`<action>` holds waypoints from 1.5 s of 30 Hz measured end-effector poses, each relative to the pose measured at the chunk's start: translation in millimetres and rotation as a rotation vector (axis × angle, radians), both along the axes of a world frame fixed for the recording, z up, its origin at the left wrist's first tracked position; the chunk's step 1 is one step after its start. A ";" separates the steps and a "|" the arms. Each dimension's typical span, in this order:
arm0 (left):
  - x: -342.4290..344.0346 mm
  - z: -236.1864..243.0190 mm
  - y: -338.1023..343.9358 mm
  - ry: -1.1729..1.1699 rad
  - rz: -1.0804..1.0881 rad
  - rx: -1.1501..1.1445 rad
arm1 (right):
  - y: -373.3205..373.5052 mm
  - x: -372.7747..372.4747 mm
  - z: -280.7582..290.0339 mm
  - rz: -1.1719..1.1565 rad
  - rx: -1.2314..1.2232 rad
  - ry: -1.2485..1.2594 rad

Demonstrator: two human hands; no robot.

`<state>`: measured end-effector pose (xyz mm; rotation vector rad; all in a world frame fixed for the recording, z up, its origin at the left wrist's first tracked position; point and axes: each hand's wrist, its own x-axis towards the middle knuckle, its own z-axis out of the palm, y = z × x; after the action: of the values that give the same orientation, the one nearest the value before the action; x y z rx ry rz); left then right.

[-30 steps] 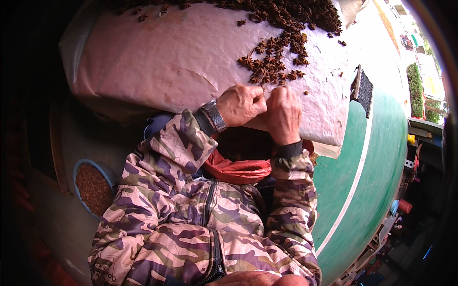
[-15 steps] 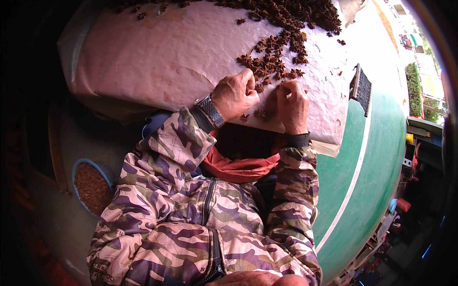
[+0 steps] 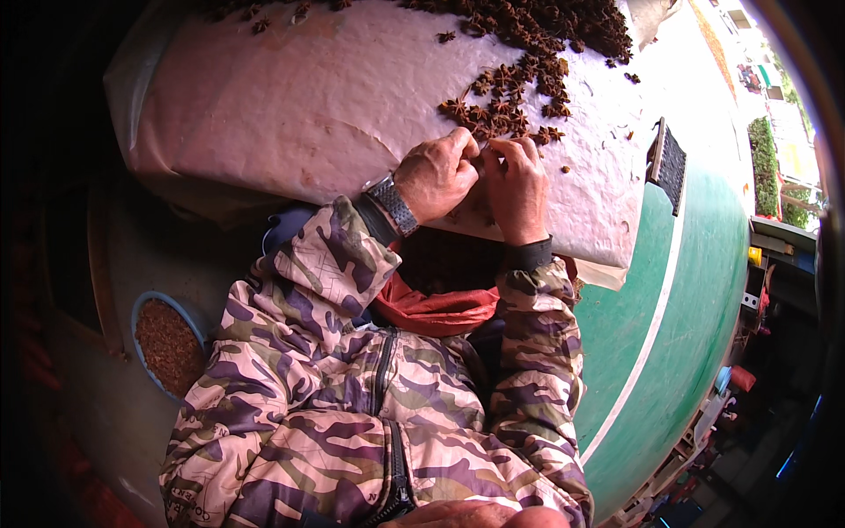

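Note:
Brown star anise pods (image 3: pixel 502 97) lie in a trail on the white-covered table, just beyond my fingers. My left hand (image 3: pixel 433 180), with a metal watch at its wrist, is closed in a pinch at the near end of this trail. Beside it, my right hand (image 3: pixel 519 189) is also pinched, its fingertips close against the left ones. Whatever sits between the fingertips is small, dark and mostly covered by them. Below both hands, a red sack (image 3: pixel 436 310) with its mouth spread and dark inside rests against my front.
A larger heap of star anise (image 3: pixel 563 26) covers the table's far side. On the floor at left stands a blue-rimmed tub (image 3: pixel 165 345) of brown bits. A dark tray-like panel (image 3: pixel 669 167) is right of the table, above green floor (image 3: pixel 695 273) with a white line.
My right hand has moved left, up against my left hand, so the fingertips now meet. A small pod on the sheet to its right has come into view. My left hand is nearly still.

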<state>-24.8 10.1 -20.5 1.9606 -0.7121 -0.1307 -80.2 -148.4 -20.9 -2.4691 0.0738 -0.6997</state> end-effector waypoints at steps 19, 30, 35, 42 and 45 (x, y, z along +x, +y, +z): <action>0.6 3.6 -1.7 0.614 -0.387 -0.347 | -19.9 -32.1 15.1 0.238 1.006 0.229; 3.5 -4.0 1.2 0.560 -0.483 -0.237 | -27.9 -41.9 23.1 0.272 0.858 0.280; -6.6 5.5 0.9 0.167 -0.344 0.003 | -24.7 -54.2 45.3 0.259 0.660 0.238; 5.1 5.6 10.4 0.064 -0.139 0.007 | -116.9 -64.3 27.9 -0.346 0.326 0.050; 6.2 5.5 10.1 0.010 -0.112 0.047 | -131.3 -71.9 23.4 -0.603 -0.425 -0.047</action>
<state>-18.5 20.2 -15.0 1.9635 -0.8186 -0.2269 -152.1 -279.6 2.5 -2.8492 0.7451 -1.1153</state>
